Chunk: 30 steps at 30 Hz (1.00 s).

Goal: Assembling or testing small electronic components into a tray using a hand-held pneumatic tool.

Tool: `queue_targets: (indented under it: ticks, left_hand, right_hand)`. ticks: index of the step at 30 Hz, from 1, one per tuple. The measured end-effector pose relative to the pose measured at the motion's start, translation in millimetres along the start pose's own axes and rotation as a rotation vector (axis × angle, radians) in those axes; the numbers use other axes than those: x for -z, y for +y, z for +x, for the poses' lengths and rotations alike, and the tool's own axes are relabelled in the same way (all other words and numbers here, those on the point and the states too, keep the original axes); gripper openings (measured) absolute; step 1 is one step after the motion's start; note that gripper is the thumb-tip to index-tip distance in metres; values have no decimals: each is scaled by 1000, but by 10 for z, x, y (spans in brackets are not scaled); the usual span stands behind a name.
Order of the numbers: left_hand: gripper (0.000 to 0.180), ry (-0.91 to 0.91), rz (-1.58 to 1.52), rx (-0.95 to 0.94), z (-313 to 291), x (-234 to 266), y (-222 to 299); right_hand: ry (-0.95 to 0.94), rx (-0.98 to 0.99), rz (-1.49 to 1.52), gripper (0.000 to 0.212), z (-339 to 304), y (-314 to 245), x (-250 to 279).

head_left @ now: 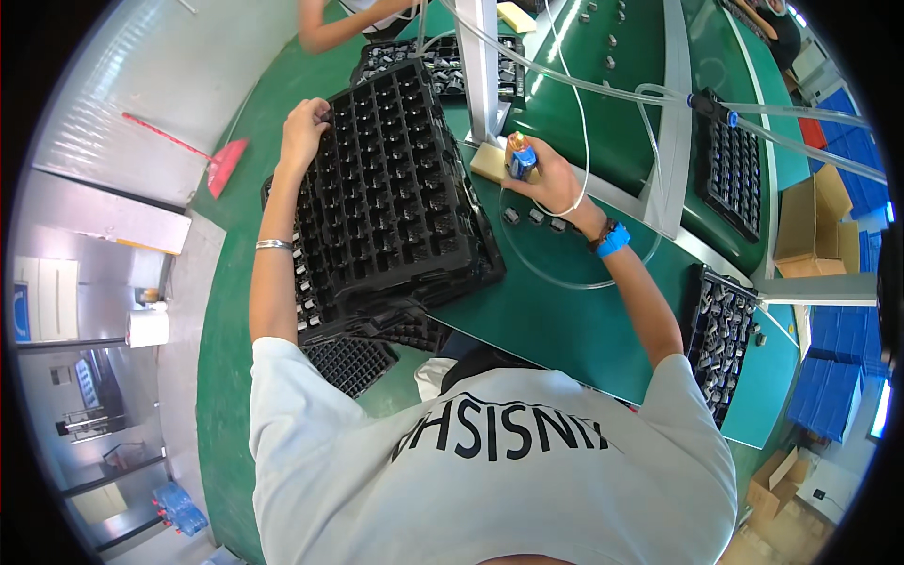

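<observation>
My left hand [308,130] grips the far left edge of a black plastic tray [391,273] with rows of square pockets. The tray tilts over another black tray [307,303], whose small silvery metal parts show along the left side. In my right hand [554,179] is a blue hand tool [521,158] with a brass-coloured tip pointing up; a thin pale hose runs by it. Its exact kind cannot be made out. Close below that hand, several small metal parts [537,217] lie on the green tabletop. A yellowish block [489,163] lies beside the right hand.
A white post [482,71] rises beyond the tray, near a filled tray [377,62] and another person's arm [331,34]. Clear hoses [603,87] cross overhead. To the right are a green conveyor [617,113], a pocketed tray [733,169] and a tray of metal parts [720,344].
</observation>
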<state>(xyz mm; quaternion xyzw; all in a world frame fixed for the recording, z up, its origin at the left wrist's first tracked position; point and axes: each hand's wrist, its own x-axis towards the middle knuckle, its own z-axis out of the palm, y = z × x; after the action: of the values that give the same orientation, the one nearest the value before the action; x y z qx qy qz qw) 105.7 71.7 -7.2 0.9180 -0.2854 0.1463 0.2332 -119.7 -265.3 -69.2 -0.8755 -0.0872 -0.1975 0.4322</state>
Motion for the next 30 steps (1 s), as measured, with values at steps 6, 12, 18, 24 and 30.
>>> queue_targets:
  ticks: [6,12,18,24,30]
  left_hand:
    - [30,-88,-68,5,107,89,-113]
    - [24,-22,6,-65,64,112,-209]
    - [22,114,-473,122,-62,320,-239]
    - [26,-105,-985,288,-552,467,1175]
    - [25,-141,-1267,224,-1032,340,2039]
  right_hand:
    - [-31,47,-49,71,-8,45,4]
    - [51,-97,-152,49,48,4,-92]
    - [307,-346,-115,27,403,549,302]
    - [430,-315,-472,48,464,1506,761]
    - [599,-21,-515,28,422,914,739]
